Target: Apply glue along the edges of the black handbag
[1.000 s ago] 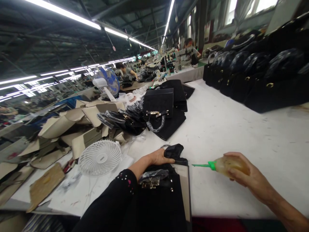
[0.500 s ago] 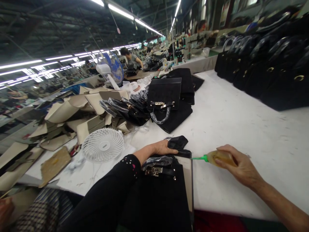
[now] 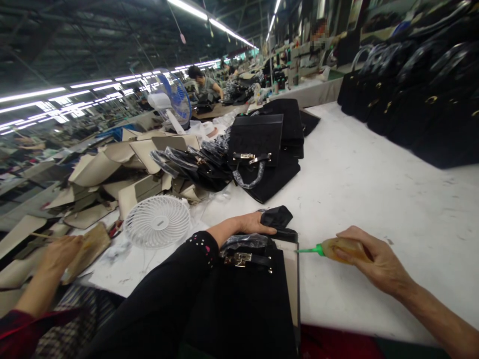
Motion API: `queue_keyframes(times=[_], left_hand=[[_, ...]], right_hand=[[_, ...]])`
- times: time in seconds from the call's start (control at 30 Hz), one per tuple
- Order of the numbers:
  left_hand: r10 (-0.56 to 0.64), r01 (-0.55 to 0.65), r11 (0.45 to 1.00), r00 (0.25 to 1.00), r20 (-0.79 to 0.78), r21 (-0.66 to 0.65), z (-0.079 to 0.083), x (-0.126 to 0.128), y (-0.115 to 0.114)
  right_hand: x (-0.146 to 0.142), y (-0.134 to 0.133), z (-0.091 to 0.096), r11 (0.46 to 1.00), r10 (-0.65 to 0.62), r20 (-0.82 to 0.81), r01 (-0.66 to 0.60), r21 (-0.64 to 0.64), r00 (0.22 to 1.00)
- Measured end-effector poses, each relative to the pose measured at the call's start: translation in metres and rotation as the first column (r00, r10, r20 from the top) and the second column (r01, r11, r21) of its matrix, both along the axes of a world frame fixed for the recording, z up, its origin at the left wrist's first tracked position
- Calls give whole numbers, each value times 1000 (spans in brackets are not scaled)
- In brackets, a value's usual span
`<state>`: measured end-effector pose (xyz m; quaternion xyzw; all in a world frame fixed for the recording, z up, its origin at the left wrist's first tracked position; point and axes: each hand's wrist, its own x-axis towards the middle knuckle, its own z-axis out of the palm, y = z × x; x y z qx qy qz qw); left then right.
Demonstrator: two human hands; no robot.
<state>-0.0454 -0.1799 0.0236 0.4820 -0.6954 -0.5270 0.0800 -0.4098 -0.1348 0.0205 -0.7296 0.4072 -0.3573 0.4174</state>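
Note:
A black handbag [image 3: 250, 304] with gold hardware and a plastic-wrapped handle [image 3: 249, 242] lies flat before me at the front of the table. At its far end my left hand [image 3: 258, 223] grips a folded black bag flap [image 3: 277, 217], thumb on top; the fingers underneath are hidden. Along the bag's right side a beige panel [image 3: 290, 264] is exposed. My right hand [image 3: 377, 257] holds a squeeze bottle [image 3: 342, 249] of amber liquid sideways. Its thin green nozzle [image 3: 309, 250] points left, with the tip at the panel's right edge.
A white desk fan [image 3: 159, 223] lies left of my forearm. Beyond are stacked black bags [image 3: 258, 139] and beige pieces [image 3: 108, 162]. More black bags [image 3: 407, 114] line the right side. At left, a co-worker's hand [image 3: 63, 254] is over a brown board [image 3: 90, 247].
The nozzle tip has shifted slightly down along the panel edge, toward me. My left hand stays in place. The co-worker's hand has reached in over the brown board at left.

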Motion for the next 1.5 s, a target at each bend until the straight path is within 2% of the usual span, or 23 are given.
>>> queue_keyframes(times=[0.1, 0.23, 0.43, 0.53, 0.67, 0.8, 0.97, 1.13, 1.27, 1.4, 1.5], left_hand=[[-4, 4, 1000, 1000, -4, 16, -1, 1, -1], [-2, 3, 1000, 1000, -15, 30, -3, 2, -2], [-2, 3, 999, 1000, -10, 47, -4, 2, -4], [-2, 2, 999, 1000, -8, 46, -5, 2, -6], [4, -3, 998, 1000, -15, 58, -4, 1, -6], [14, -13, 997, 1000, -14, 71, -2, 0, -6], [34, -35, 996, 999, 10, 77, 1, -2, -5], [42, -44, 995, 999, 19, 88, 1, -2, -5], [61, -63, 993, 998, 18, 99, 1, -4, -4], [62, -62, 994, 998, 10, 90, 3, -5, -4], [63, -63, 995, 998, 13, 81, 3, -5, -4]], right_hand=[[0, -1, 1, 997, -59, 4, 59, -42, 998], [-1, -4, 1, 999, 39, 41, -38, -26, 998], [-4, -6, -3, 985, -9, 61, 19, -172, 998], [-5, -5, -1, 973, 57, 57, -43, -227, 997], [-2, -5, 1, 917, 200, 6, -185, -354, 980], [-4, -3, -3, 847, 120, -57, -132, -515, 991], [-5, -1, -5, 857, 182, -50, -184, -482, 982], [-5, -2, -2, 881, 95, 0, -84, -465, 996], [-5, -3, -6, 897, 163, 33, -134, -422, 986], [-8, -3, -14, 904, 78, 13, -65, -423, 997], [-7, -3, -16, 905, 115, 27, -93, -414, 993]])
